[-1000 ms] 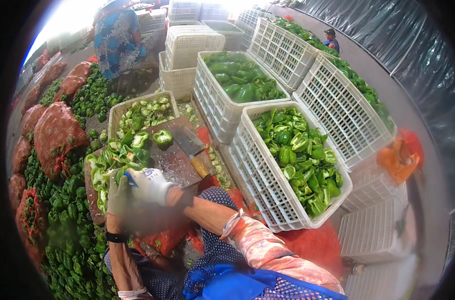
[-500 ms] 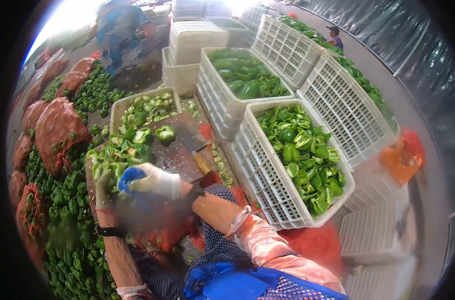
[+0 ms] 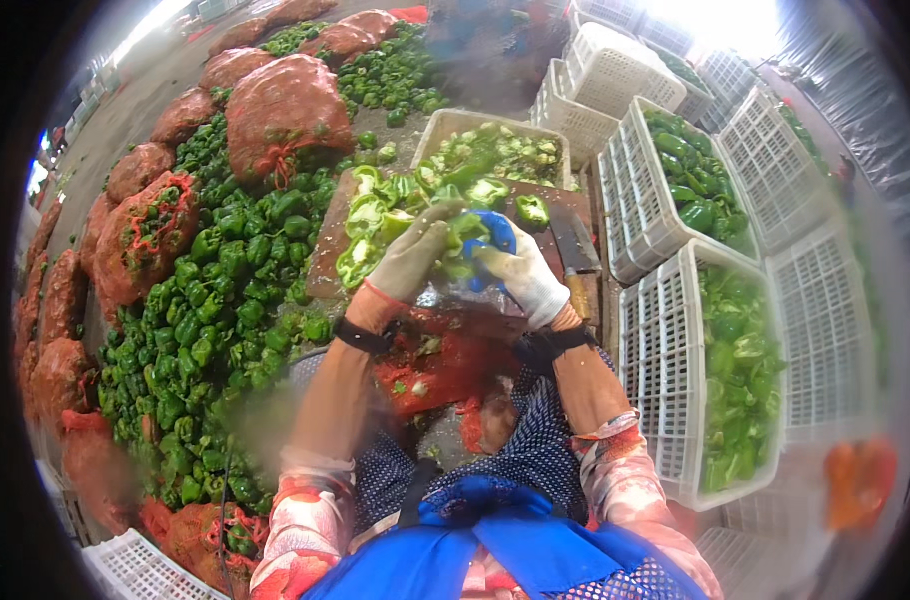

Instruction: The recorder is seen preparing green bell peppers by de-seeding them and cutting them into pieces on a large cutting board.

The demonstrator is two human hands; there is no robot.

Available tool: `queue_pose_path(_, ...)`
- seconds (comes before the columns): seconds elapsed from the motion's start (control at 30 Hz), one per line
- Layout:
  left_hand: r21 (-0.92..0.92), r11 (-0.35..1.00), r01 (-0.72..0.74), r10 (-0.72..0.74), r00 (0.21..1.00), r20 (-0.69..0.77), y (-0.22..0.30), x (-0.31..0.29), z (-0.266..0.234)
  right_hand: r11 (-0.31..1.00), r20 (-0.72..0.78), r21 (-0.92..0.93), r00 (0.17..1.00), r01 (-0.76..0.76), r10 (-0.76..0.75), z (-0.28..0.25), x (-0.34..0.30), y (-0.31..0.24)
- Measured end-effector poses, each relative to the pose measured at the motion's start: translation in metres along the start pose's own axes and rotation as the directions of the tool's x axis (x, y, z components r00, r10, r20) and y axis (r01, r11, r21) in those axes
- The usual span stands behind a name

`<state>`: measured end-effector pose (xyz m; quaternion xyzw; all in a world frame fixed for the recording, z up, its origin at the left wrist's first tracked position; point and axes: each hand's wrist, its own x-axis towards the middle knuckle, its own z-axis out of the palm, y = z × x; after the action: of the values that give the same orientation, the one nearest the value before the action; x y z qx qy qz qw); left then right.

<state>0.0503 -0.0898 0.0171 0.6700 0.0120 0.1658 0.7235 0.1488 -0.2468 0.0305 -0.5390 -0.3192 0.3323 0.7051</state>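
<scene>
At a brown board's [image 3: 327, 262] near edge, the gloved left hand [image 3: 415, 252] holds a green pepper [image 3: 462, 238] beside a blue item [image 3: 496, 229] in the gloved right hand [image 3: 523, 274], with a knife [image 3: 574, 250] lying right and whole peppers [image 3: 210, 325] heaped left.

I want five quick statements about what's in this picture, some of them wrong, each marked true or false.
1. The right hand has a blue thing at its fingers. True.
2. Both hands are bare. False: the right hand and left hand wear pale gloves.
3. A knife lies to the right of both hands. True.
4. The sacks on the left are blue. False: the sacks are reddish.
5. The nearest crate on the right holds green peppers. True.
</scene>
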Motion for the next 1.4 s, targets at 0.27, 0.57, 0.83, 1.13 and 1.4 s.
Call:
queue_pose_path(0.27, -0.315, 0.930, 0.189, -0.169, 0.982, 0.090, 0.013, 0.003, 0.009, -0.101, 0.077, -0.993, 0.967, 0.054, -0.244, -0.003, 0.002, -0.044)
queue_pose_path(0.57, -0.392, 0.917, 0.072, -0.122, 0.987, -0.103, 0.033, -0.007, -0.022, -0.131, -0.515, -0.697, 0.619, -0.705, -0.594, -0.234, -0.207, -0.145)
queue_pose_path(0.83, -0.439, 0.897, -0.052, -0.054, 0.973, -0.226, 0.050, -0.017, -0.037, 0.272, -0.369, -0.919, 0.867, -0.285, -0.335, -0.185, -0.093, -0.082)
queue_pose_path(1.13, -0.351, 0.934, 0.059, -0.142, 0.966, -0.215, 0.044, -0.004, -0.036, -0.068, -0.290, -0.957, 0.944, -0.283, 0.154, -0.040, 0.104, 0.019)
queue_pose_path(1.4, -0.314, 0.941, 0.127, -0.183, 0.970, -0.158, 0.039, 0.013, -0.018, 0.658, -0.331, -0.697, 0.942, -0.285, 0.058, -0.140, 0.088, 0.074)
